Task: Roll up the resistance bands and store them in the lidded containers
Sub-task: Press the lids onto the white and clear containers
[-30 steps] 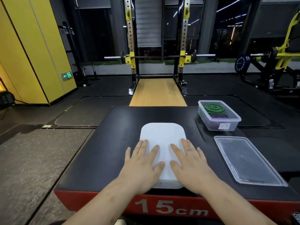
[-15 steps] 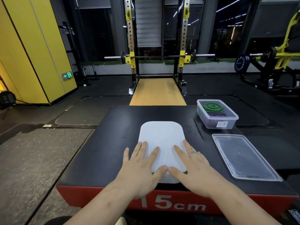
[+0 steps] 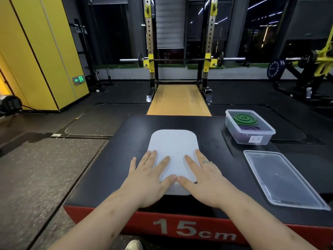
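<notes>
Both my hands are down flat on the white lidded container (image 3: 173, 143), which sits mid-worktop, a bit toward the near edge. L hand (image 3: 147, 179) covers its near-left corner, R hand (image 3: 203, 181) its near-right corner. Fingers are straight and spread, palms down, gripping nothing. Thumb tips meet, or nearly, over the near middle of the lid. The outer side of each hand hangs past the lid's edge over the worktop (image 3: 108, 168), a black-topped box w/ a red front marked "15cm".

Far right on the worktop is a clear container (image 3: 232, 130), lid off, w/ a white label on its near wall. Inside are a rolled green band (image 3: 245, 118) at the far end and a rolled purple band (image 3: 249, 128) just nearer. Can't tell if the two touch. The clear lid (image 3: 281, 179) lies flat on the worktop on the near side of that container, right of my R hand, apart from both.

The white container is opaque, so contents unknown.

Beyond the worktop a wooden platform (image 3: 178, 100) runs to a squat rack (image 3: 150, 42) w/ a barbell (image 3: 180, 59) resting across it. A yellow wall (image 3: 36, 51) stands far left, w/ a green exit sign (image 3: 78, 80) low on it. The tip of a white shoe (image 3: 134, 245) shows at the btm, below the red front.
</notes>
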`<state>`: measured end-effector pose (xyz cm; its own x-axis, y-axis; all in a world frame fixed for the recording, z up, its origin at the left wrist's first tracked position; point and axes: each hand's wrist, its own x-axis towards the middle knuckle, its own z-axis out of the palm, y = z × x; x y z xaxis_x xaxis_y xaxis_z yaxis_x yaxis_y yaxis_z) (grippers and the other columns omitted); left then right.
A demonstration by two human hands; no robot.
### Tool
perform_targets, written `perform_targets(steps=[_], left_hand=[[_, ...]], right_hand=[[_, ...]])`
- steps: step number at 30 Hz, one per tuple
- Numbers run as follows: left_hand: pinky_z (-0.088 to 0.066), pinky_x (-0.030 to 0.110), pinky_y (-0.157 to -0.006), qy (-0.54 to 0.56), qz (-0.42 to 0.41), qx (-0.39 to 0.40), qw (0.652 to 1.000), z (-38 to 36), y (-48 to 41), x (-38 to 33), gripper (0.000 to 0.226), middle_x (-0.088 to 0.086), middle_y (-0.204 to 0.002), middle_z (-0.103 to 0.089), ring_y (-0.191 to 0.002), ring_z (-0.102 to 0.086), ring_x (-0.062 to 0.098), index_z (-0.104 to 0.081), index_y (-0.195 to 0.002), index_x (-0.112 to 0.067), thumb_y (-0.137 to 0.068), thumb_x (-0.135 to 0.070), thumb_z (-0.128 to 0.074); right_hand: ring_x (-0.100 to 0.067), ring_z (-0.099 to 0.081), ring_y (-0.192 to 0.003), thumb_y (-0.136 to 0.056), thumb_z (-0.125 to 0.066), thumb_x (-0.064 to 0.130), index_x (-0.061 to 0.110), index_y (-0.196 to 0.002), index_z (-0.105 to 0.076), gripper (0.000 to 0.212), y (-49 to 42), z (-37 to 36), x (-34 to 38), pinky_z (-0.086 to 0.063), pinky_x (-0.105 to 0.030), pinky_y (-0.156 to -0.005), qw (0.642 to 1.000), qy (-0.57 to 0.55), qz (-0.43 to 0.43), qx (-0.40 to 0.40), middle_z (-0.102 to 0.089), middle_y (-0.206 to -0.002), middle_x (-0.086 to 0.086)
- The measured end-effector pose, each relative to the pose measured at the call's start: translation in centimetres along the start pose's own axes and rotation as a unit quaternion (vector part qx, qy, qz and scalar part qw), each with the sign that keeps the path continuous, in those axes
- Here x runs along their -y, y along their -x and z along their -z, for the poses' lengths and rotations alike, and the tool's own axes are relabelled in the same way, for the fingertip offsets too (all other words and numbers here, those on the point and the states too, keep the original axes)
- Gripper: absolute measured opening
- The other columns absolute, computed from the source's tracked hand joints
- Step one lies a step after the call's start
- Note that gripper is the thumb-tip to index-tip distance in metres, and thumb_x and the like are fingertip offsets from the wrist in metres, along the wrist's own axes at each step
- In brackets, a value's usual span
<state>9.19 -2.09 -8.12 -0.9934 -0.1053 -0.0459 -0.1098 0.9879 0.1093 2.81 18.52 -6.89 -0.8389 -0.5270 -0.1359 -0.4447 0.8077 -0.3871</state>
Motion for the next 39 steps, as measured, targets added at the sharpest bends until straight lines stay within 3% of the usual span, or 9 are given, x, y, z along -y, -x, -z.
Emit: perform_targets(steps=[7,22,27,31,35,39], left_hand=[[0.012,0.053,-0.124,0.003,0.022,0.004,1.0,0.9,-3.1,4.8,0.074,-0.004,-0.17,0.015,-0.153,0.024,0.012,0.002,-0.159,-0.047,-0.093,-0.078,-0.008],[0.006,0.055,-0.124,0.018,0.05,-0.003,0.999,2.4,-13.0,14.2,0.071,-0.004,-0.171,0.007,-0.155,0.016,0.012,-0.006,-0.159,-0.049,-0.095,-0.076,-0.018],[0.005,0.054,-0.124,0.031,0.053,-0.003,0.998,2.7,-16.5,16.6,0.083,-0.003,-0.171,0.004,-0.155,0.014,0.012,-0.01,-0.157,-0.051,-0.08,-0.083,-0.011],[0.005,0.054,-0.124,0.031,0.057,-0.011,0.998,3.0,-19.6,18.3,0.077,-0.004,-0.171,0.001,-0.156,0.011,0.012,-0.014,-0.156,-0.053,-0.084,-0.081,-0.016],[0.004,0.054,-0.124,0.043,0.057,-0.012,0.997,3.4,-21.4,19.1,0.094,-0.005,-0.171,-0.002,-0.156,0.008,0.012,-0.017,-0.155,-0.054,-0.068,-0.085,-0.006],[0.003,0.055,-0.124,0.032,0.059,-0.022,0.998,3.4,-23.3,20.2,0.074,-0.005,-0.171,-0.003,-0.156,0.007,0.012,-0.018,-0.155,-0.053,-0.086,-0.08,-0.02]], right_hand=[[-0.015,0.017,-0.159,-0.097,-0.031,0.076,0.038,-0.165,0.0,0.083,-4.9,0.2,3.4,-0.001,-0.04,-0.13,1.0,-0.017,0.016,0.015,0.024,-0.17,0.007],[-0.018,0.013,-0.16,-0.099,-0.032,0.074,0.035,-0.165,-0.003,0.082,-17.5,0.3,8.9,-0.003,-0.041,-0.13,0.999,-0.006,0.026,0.017,0.019,-0.173,0.001],[-0.02,0.009,-0.16,-0.099,-0.032,0.073,0.034,-0.165,-0.006,0.081,-21.5,0.6,9.9,-0.006,-0.043,-0.129,0.999,-0.009,0.024,0.019,0.017,-0.173,-0.001],[-0.023,0.007,-0.16,-0.099,-0.031,0.074,0.033,-0.165,-0.006,0.082,-24.8,0.6,10.2,-0.005,-0.044,-0.13,1.0,-0.011,0.023,0.014,0.015,-0.173,-0.003],[-0.026,0.005,-0.16,-0.097,-0.03,0.076,0.033,-0.165,-0.006,0.084,-27.0,0.7,10.5,-0.005,-0.045,-0.129,1.0,-0.005,0.019,0.013,0.014,-0.173,-0.003],[-0.027,0.005,-0.16,-0.097,-0.03,0.076,0.033,-0.165,-0.008,0.083,-29.2,0.6,10.7,-0.006,-0.045,-0.129,1.0,-0.001,0.018,0.007,0.013,-0.173,-0.004]])
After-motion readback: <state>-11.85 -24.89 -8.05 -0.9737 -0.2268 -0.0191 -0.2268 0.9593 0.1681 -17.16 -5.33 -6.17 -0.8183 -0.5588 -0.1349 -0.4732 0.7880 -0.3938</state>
